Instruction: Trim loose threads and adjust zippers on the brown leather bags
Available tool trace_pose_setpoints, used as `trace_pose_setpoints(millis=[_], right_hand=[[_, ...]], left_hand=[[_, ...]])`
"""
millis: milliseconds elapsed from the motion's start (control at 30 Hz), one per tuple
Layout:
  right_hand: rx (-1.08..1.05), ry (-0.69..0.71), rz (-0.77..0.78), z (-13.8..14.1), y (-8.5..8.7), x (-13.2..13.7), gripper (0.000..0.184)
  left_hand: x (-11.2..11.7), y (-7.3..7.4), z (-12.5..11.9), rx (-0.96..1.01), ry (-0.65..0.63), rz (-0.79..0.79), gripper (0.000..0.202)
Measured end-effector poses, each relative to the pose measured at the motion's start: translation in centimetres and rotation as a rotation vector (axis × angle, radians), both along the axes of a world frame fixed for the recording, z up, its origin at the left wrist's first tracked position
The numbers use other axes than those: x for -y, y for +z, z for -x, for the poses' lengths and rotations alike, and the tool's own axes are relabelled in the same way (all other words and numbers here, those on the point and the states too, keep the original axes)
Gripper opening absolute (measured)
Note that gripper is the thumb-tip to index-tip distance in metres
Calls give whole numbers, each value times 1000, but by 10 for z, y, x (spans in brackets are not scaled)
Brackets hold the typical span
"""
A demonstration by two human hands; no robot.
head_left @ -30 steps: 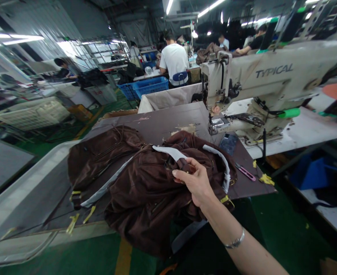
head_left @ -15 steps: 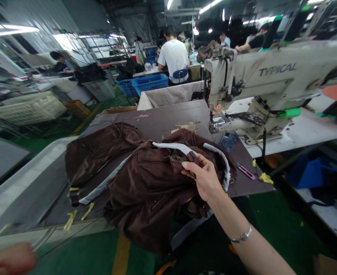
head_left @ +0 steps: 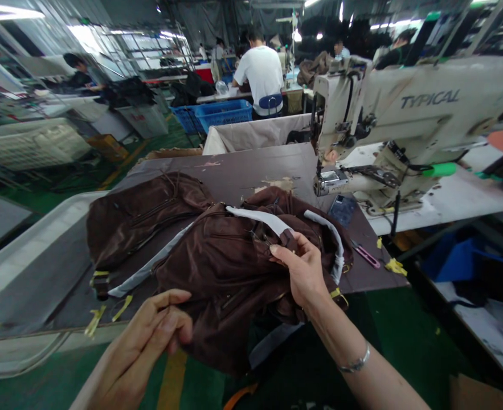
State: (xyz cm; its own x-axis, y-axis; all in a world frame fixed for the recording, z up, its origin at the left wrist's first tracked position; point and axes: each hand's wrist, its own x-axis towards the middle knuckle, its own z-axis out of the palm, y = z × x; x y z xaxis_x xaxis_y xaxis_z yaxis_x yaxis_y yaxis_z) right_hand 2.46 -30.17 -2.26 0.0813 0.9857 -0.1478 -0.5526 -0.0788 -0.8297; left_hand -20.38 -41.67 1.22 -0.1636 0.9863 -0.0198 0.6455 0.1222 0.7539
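Right hand (head_left: 303, 270) pinches a dark tab (head_left: 289, 238) beside the white binding strip (head_left: 255, 219) on a crumpled brown jacket (head_left: 229, 285), lying on the worn dark-brown table (head_left: 242, 171). Left hand (head_left: 144, 336) curled at jacket's near edge; contact unclear.

The person's bare left forearm (head_left: 95, 390) and a flat brown cardboard flap (head_left: 484, 396) at near right run off the bottom edge.

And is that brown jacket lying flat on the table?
No, it's bunched: the brown jacket lies in rumpled folds, gathered in the right hand.
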Motion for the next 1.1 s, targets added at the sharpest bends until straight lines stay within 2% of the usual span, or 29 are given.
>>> trace_pose_setpoints(millis=[100, 200, 267, 333, 433, 700, 933, 1100], right_hand=[[1, 21, -18, -3, -2, 4, 23], [-2, 28, -25, -5, -4, 9, 22], [-12, 32, -24, -6, -6, 11, 23], [-18, 38, -19, -6, -7, 13, 24], [-20, 47, -4, -7, -8, 14, 25], [-2, 57, 17, -9, -12, 14, 25], [4, 53, 27, -9, -14, 14, 27], [20, 45, 39, -9, -14, 14, 26]], left_hand=[[-27, 6, -21, 171, -134, 82, 26], [-51, 11, -44, 207, -210, 61, 25], [-64, 11, -57, 143, -248, -21, 25], [-71, 11, -68, 2, -253, -183, 21], [-74, 9, -78, -175, -251, -341, 20], [-67, 1, -86, -185, -198, -259, 7], [-66, 3, -89, -229, -243, -342, 13], [-67, 3, -90, -259, -264, -329, 14]])
